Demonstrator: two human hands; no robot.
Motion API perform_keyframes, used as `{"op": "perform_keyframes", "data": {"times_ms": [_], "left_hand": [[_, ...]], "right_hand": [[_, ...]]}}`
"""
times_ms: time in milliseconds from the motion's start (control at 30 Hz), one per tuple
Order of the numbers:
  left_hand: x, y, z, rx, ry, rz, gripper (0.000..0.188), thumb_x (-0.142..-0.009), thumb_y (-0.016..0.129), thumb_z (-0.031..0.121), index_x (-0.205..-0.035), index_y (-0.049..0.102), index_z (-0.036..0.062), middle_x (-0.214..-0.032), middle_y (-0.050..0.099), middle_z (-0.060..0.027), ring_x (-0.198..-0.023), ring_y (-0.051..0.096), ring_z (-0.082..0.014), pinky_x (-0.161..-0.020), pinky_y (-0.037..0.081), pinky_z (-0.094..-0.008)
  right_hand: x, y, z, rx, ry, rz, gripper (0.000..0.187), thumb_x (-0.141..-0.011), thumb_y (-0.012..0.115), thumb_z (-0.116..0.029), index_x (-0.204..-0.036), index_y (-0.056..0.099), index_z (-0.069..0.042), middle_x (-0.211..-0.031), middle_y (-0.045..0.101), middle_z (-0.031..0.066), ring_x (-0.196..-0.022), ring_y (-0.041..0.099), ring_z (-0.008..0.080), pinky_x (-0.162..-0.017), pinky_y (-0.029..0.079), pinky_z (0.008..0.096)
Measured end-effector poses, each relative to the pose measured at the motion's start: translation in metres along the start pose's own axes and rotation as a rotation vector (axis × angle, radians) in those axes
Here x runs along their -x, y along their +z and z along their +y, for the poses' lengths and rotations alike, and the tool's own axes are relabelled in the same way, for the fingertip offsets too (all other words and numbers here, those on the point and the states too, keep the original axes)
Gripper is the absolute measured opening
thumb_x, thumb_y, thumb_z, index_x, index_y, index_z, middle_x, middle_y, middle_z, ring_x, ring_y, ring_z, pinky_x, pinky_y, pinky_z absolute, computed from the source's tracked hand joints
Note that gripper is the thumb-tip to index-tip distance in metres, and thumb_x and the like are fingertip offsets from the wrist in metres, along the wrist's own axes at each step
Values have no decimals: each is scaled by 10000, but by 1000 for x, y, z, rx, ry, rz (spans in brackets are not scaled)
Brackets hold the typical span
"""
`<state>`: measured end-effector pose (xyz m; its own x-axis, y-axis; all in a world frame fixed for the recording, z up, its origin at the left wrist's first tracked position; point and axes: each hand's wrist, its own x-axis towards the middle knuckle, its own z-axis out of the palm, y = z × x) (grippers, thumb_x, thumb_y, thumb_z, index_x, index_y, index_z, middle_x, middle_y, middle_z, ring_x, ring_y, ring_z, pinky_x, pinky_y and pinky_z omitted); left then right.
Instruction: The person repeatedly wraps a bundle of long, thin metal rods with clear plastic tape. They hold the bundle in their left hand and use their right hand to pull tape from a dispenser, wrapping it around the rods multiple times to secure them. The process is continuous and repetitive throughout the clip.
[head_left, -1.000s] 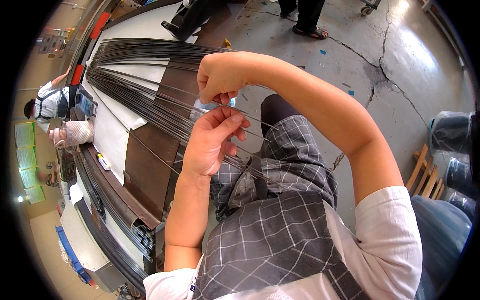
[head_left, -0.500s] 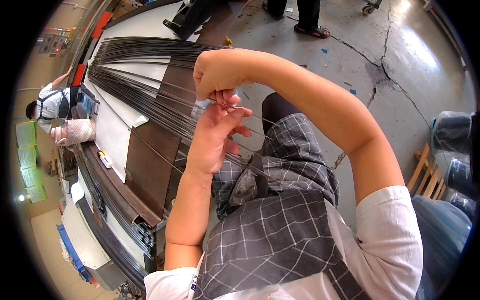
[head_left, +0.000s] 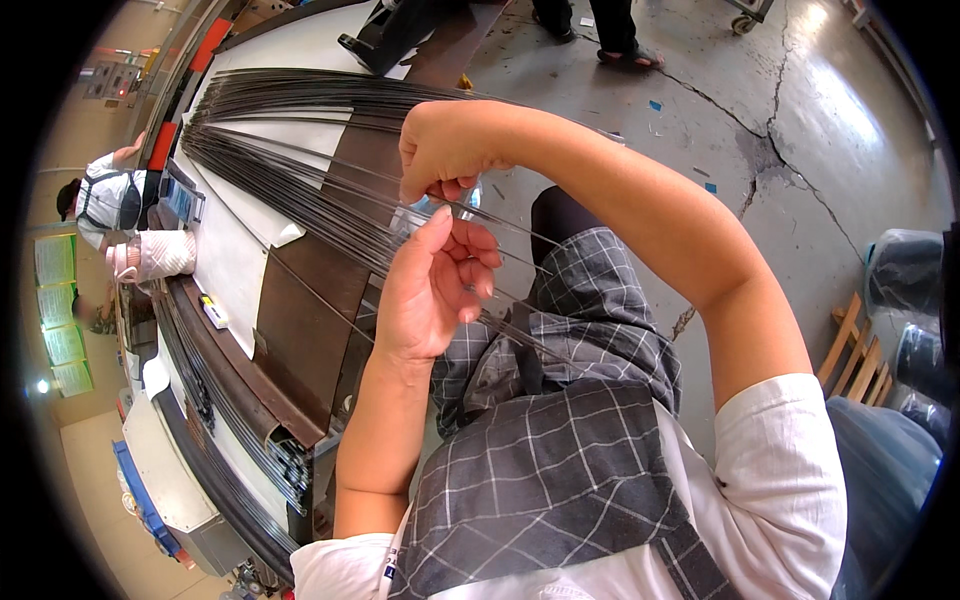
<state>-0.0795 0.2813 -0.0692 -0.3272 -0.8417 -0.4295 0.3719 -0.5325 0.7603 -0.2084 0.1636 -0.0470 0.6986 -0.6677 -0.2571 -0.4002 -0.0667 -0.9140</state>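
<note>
Long thin dark metal rods (head_left: 290, 208) lie fanned across a table, their bunched ends at the far left and their loose ends reaching toward my lap. My right hand (head_left: 448, 142) is bent over from above, its fingers closed on a thin rod; the fingertips are partly hidden, so I cannot tell if it grips more than one. Just below it, my left hand (head_left: 440, 278) has its palm turned up, fingers loosely curled and the thumb apart from them. The left thumb tip is close to the held rod. Other rods pass behind the left hand.
White sheets (head_left: 222, 290) and a brown sheet (head_left: 300, 345) cover the table. A black device (head_left: 385, 40) stands at its far end. Bundled dark tubes (head_left: 285, 465) lie along the near left. A person (head_left: 112, 200) is at left; another person's legs (head_left: 615, 28) show ahead.
My left thumb and fingers have come apart from the rod they were pinching, and the left hand has dropped slightly. My right hand keeps its closed grip almost in place.
</note>
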Motion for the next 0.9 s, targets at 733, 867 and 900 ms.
{"op": "perform_keyframes", "data": {"times_ms": [733, 867, 900], "left_hand": [[2, 4, -3, 17, 50, 43, 136, -881, 579, 158, -874, 594, 23, -764, 600, -44, -580, 549, -74, -382, 389, -167], [1, 5, -3, 15, 56, 38, 142, -880, 580, 157, -893, 600, 17, -768, 600, -41, -587, 549, -71, -385, 392, -168], [2, 4, -3, 6, 57, 41, 144, -879, 581, 157, -897, 601, 16, -770, 601, -41, -591, 550, -70, -386, 393, -169]], "right_hand": [[-10, -2, 14, -487, 25, -211, 110, -755, 638, -117, -735, 633, -8, -661, 614, 36, -516, 510, 59, -440, 369, 182], [-11, 1, 19, -578, 15, -248, 110, -763, 639, -111, -762, 633, -1, -676, 617, 48, -516, 484, 51, -443, 365, 173], [-11, 3, 19, -553, 11, -225, 113, -767, 637, -110, -775, 632, 2, -681, 620, 52, -515, 479, 48, -444, 365, 171]]}}
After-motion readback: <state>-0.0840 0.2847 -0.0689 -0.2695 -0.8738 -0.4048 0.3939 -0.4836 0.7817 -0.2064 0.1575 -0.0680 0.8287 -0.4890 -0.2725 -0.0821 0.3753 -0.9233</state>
